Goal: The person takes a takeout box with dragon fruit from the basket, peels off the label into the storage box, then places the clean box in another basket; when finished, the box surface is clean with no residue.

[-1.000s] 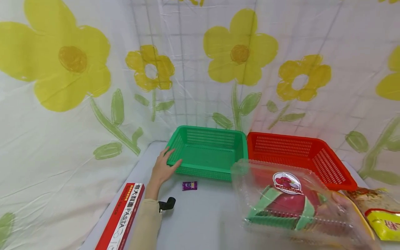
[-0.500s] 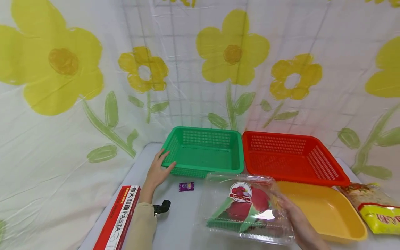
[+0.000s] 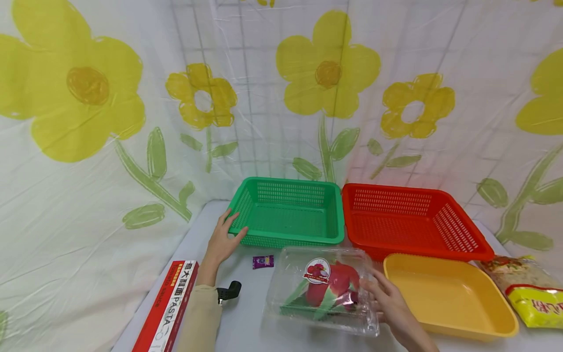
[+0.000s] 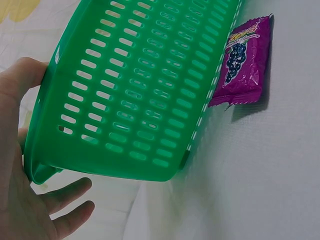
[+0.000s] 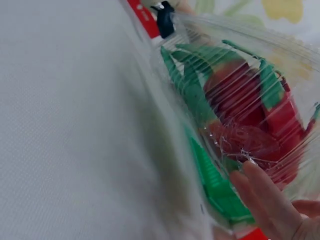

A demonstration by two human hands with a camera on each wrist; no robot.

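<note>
The red-and-white box (image 3: 169,304) reads “意大利面 PASTA”; the round sticker (image 3: 317,271) on the clear container (image 3: 324,294) bears illegible print.

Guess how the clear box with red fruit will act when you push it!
The clear box probably flexes a bit, because its walls look thin. Its shiny surface may feel slippery. It looks wide and low, so it likely slides rather than rolls.

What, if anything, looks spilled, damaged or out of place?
Nothing stands out: I see no spill or damage. The green basket sits upright with the left hand against it; the clear plastic box in the right hand looks intact and closed. The purple packet lies flat on the table.
</note>
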